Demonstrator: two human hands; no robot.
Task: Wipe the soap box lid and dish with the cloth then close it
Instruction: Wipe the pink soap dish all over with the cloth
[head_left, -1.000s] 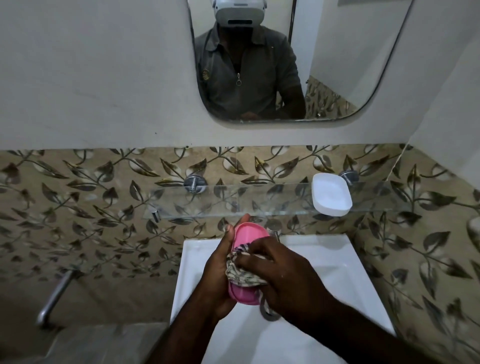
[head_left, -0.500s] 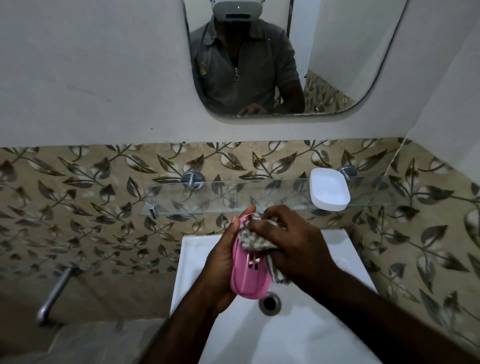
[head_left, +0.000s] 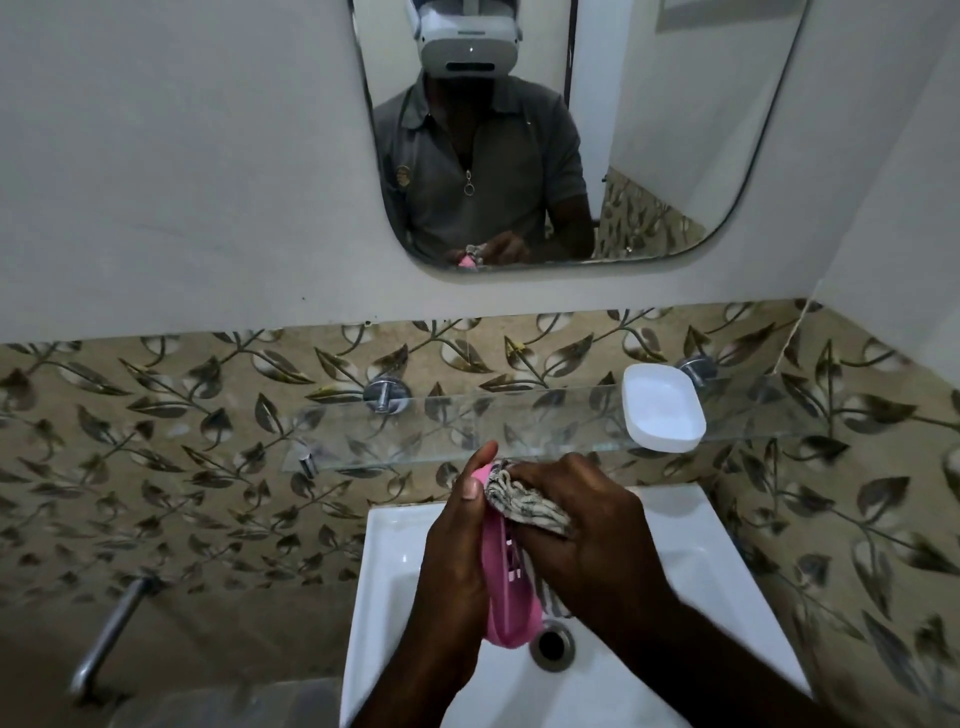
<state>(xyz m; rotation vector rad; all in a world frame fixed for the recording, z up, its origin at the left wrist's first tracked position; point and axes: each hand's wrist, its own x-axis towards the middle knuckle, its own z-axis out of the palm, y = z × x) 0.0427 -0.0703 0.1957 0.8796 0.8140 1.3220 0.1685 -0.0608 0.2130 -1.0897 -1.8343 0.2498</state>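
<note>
My left hand grips a pink soap dish, held on edge over the white sink; slots show in its floor. My right hand holds a bunched, patterned grey-and-white cloth against the upper end of the pink dish. A white soap box part, open side up, lies on the glass shelf at the right, apart from both hands.
The sink drain lies just below the pink dish. A chrome tap or pipe sticks out of the tiled wall at the left. Above the shelf hangs a mirror reflecting a person wearing a headset.
The cloth has moved from the middle of the pink dish up to its top end, and the dish has turned more edge-on. Both hands rose slightly towards the shelf.
</note>
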